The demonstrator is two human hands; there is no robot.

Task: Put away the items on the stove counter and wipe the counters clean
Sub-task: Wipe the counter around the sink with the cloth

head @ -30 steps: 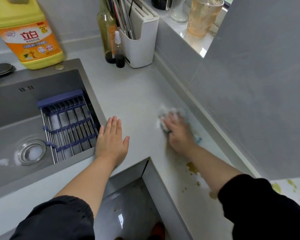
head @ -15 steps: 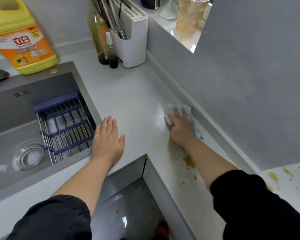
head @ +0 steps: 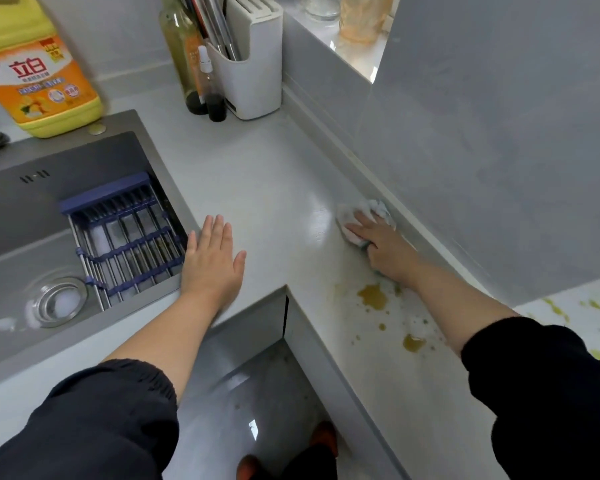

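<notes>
Press R hand (head: 383,245), fingers flat, onto cloth (head: 347,216); sweep toward stains (head: 373,296). Brace w/ L hand (head: 212,263), flat & empty, on surface (head: 274,174).

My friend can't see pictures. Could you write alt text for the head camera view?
A person's right hand presses a pale cloth onto a light grey counter beside the wall, just beyond yellow-brown spills that lie nearer the person. The left hand lies flat on the counter at the edge of a steel sink; a yellow detergent bottle stands behind the sink.
</notes>
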